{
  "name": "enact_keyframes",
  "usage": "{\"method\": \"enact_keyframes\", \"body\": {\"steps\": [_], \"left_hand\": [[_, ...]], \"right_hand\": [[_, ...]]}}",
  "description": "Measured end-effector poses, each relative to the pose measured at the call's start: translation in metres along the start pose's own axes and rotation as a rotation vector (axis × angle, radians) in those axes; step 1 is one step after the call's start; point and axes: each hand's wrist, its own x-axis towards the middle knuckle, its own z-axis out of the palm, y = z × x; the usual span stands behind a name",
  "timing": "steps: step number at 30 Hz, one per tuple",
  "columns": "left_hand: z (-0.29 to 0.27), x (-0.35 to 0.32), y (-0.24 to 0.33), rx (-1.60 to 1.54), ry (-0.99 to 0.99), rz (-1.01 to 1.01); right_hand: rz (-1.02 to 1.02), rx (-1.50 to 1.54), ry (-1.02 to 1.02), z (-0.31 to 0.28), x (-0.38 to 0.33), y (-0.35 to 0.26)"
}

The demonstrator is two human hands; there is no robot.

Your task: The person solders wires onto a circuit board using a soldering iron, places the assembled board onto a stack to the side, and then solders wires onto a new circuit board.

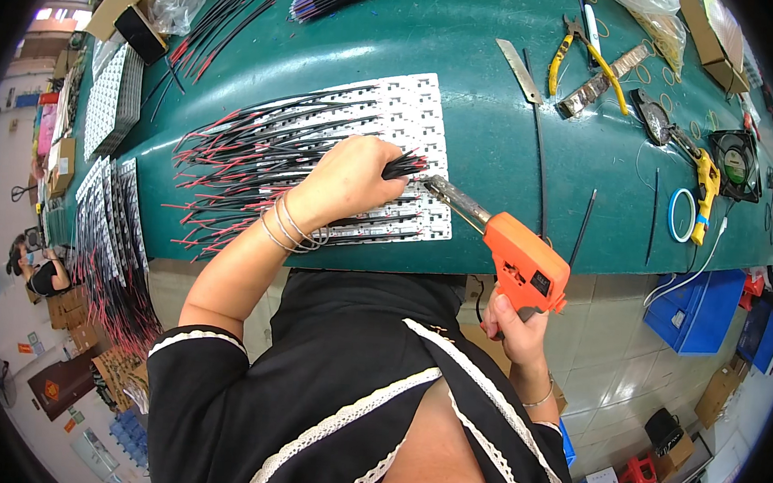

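A white panel of small circuit boards [421,102] lies on the green table, with rows of black wires with red ends [224,152] stretched over it and past its left edge. My left hand [355,176] rests above the panel, fingers closed round a bundle of short black wires [405,164] whose tips point right. In my right hand [515,331] is an orange soldering gun [527,261], gripped by its handle. Its metal nozzle reaches up and left to the panel, close by the bundle's tips. Whether the nozzle touches a board cannot be made out.
Stacked white panels [114,105] stand at the left, and wired panels [120,252] hang over the table's edge. Farther right lie a blade [519,71], yellow-handled pliers [560,62], a yellow soldering gun [707,186], a tape ring [681,215] and a small fan [736,165].
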Motion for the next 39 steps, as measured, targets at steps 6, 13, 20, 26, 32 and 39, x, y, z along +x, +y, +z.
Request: {"method": "enact_keyframes", "body": {"steps": [6,13,20,26,32,39], "left_hand": [[0.003,-0.001,0.002,0.044,0.044,0.036],[0.006,-0.001,0.002,0.079,0.059,0.043],[0.008,-0.001,0.002,0.093,0.066,0.034],[0.007,-0.002,0.001,0.073,0.071,0.034],[0.006,-0.005,-0.002,0.012,0.053,0.034],[0.001,-0.014,-0.013,-0.18,0.148,0.053]], "right_hand": [[-0.034,0.014,0.032,0.005,0.0,-0.005],[-0.04,0.021,0.003,0.001,0.001,0.001],[-0.032,-0.013,-0.01,0.0,0.003,0.001],[-0.099,0.086,-0.013,-0.006,0.002,0.003],[-0.133,0.119,-0.013,-0.005,0.005,0.002],[-0.122,0.105,-0.007,-0.006,0.009,-0.001]]}}
